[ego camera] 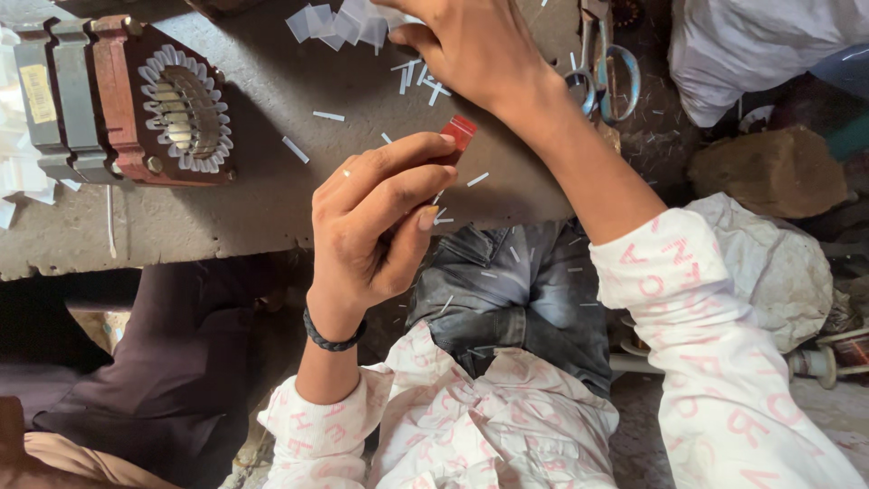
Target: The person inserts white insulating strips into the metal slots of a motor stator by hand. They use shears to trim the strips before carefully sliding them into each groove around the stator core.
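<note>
The left hand (380, 217) is raised above the near edge of the grey surface (262, 204). Its fingers (398, 163) are curled closed, thumb pressed against the index side, and they pinch a small red tool (460, 132). Only the red tip of the tool shows, projecting just beyond the fingertips; the rest is hidden inside the grip. A ring sits on one finger, and a dark braided band (333, 339) circles the wrist.

The right hand (475, 45) reaches further out across the surface. Its fingers are bent downward and rest on a loose heap of pale paper slips (339, 23). Whether a slip is pinched between them cannot be told, as the fingertips are partly cut off by the picture's edge.

Narrow white strips (328, 116) lie scattered on the surface between the two hands and to the left of the left fingers. Well to the left of both hands lies a motor stator (172, 104), a red-brown core with pale insulation folded around its slots. Just to the right of the right wrist lie scissors (606, 77) with light blue handles. Beyond them sits a white sack (760, 45).

Below the fingers, grey trousers (525, 290) carry a few stray white strips.
</note>
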